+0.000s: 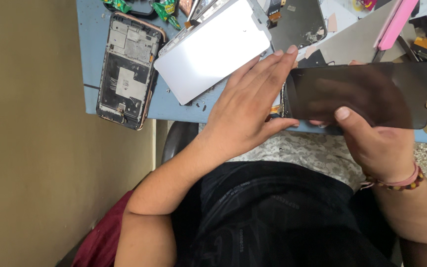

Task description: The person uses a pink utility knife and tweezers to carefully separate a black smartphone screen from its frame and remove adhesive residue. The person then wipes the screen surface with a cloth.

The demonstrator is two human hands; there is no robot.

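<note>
Dark screen panel (366, 94) sits at the blue counter (90, 44) edge, right hand (376, 143) pinching its near side, left hand (248, 109) laid flat against its left end. Silver backplate (213, 49) lies just beside.

Bare forearms; beaded bracelet (396, 183) on right wrist; black top
</note>
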